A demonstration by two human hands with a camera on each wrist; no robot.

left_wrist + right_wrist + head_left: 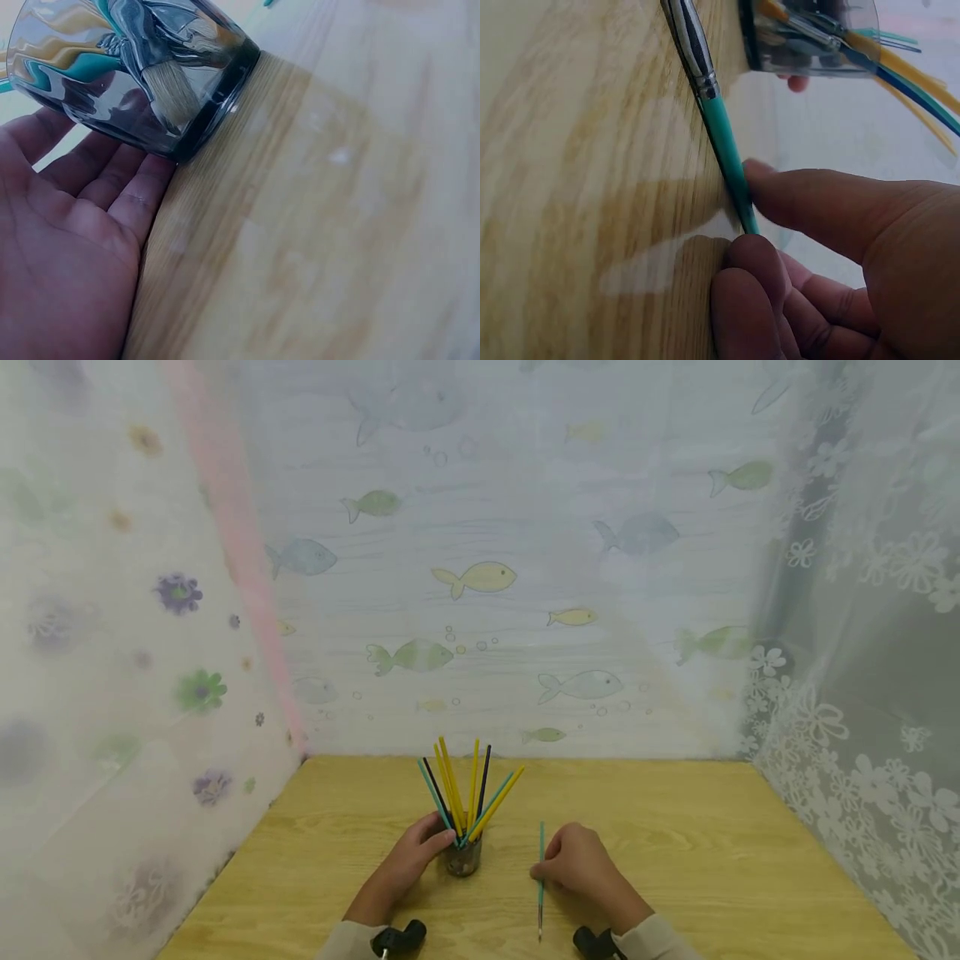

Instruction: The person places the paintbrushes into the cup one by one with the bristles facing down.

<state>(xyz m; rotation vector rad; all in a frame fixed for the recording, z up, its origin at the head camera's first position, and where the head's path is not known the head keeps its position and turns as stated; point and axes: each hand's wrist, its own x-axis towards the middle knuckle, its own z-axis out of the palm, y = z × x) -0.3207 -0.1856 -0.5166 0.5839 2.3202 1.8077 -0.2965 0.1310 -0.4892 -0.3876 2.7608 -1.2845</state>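
Observation:
A clear glass cup (462, 862) stands on the table, holding several paintbrushes (452, 785) with yellow, teal and dark handles, bristles down. My left hand (411, 860) holds the cup from its left side, thumb near the rim. In the left wrist view its fingers (112, 172) reach behind the glass, and pale bristles (172, 94) show through. Right of the cup, a teal paintbrush (541, 893) lies on the table, its bristle tip toward me. My right hand (581, 864) pinches its handle between thumb and fingers; the right wrist view shows the silver ferrule (690, 45) beyond them.
The wood-grain table (675, 835) is enclosed by a hanging sheet with fish prints (480, 610) at the back, a flowered sheet (112, 693) on the left and a white-flowered sheer one (862, 652) on the right.

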